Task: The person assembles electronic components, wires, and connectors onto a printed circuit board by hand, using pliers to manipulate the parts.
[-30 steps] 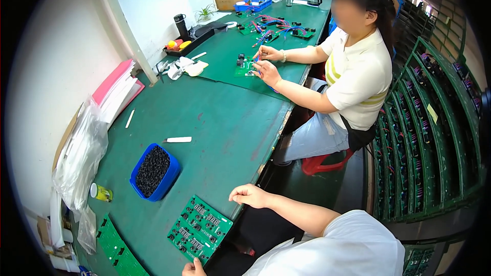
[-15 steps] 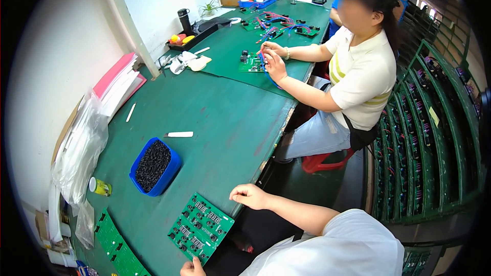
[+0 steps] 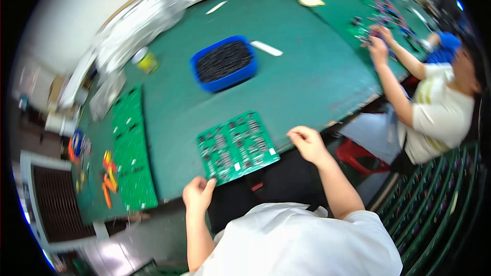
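The two hands are apart: the left hand (image 3: 198, 194) pinches the near left corner of one rectangular green circuit board (image 3: 236, 148), at the table's near edge; the right hand (image 3: 308, 144) curls loosely right of it, whether fingertips meet unclear. Beyond sits one blue plastic tub (image 3: 227, 84) of small black pieces (image 3: 225, 61); leftward, one yellow-green can (image 3: 147, 61). The green tabletop (image 3: 302, 84) adjoins a pale wall (image 3: 76, 25); one seated co-worker (image 3: 442, 99) is at right.

We are resting our left hand (image 3: 199, 192) at the near-left corner of the circuit board (image 3: 239, 145), thumb touching it; we are holding our right hand (image 3: 308, 143) beyond its right edge, fingers curled.
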Tool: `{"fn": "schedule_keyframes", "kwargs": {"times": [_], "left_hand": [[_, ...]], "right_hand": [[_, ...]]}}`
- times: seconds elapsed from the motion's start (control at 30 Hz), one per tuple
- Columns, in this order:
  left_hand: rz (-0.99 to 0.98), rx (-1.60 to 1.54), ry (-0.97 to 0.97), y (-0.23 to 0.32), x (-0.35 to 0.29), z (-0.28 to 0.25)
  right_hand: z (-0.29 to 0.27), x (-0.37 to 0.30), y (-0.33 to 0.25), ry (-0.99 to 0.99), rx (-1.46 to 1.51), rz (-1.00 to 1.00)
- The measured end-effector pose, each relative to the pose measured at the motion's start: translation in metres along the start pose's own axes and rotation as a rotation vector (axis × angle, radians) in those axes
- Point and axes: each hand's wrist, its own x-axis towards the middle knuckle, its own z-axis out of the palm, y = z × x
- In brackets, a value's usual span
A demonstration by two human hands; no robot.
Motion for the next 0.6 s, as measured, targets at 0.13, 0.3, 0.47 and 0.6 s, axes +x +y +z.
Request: {"fn": "schedule_keyframes", "kwargs": {"times": [0.13, 0.3, 0.47, 0.6], "left_hand": [[-0.048, -0.011, -0.01, -0.001, -0.005, -0.002], [-0.076, 0.063, -0.096, 0.015, 0.001, -0.007], [-0.11, -0.067, -0.11, 0.014, 0.008, -0.003], [-0.134, -0.379, -0.074, 0.003, 0.003, 0.011]], "right_hand": [[0.007, 0.002, -0.015, -0.025, -0.4, -0.188], [0.026, -0.004, -0.034, -0.179, -0.56, -0.18], [0.04, -0.015, -0.043, -0.206, -0.566, -0.109], [0.046, -0.024, -0.061, -0.091, -0.447, -0.181]]}}
